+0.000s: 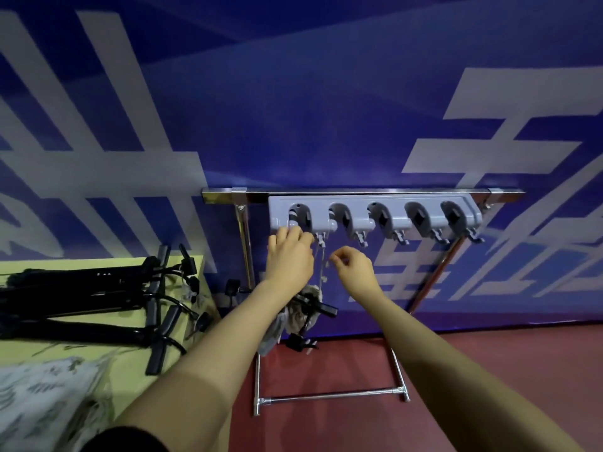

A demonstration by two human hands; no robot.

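A grey wall-type holder with several round clamps is fixed to the top bar of a chrome stand. A striped handle end sits in the leftmost clamp. My left hand is right below that clamp, fingers curled round the thin mop handle that runs down to a grey mop head with black clips. My right hand hovers below the second clamp, fingers curled, thumb against forefinger, and nothing shows in it.
A yellow-green table at the left carries several black folded tools and a patterned cloth. Behind the stand hangs a blue banner wall. The stand's foot bar lies on the red floor.
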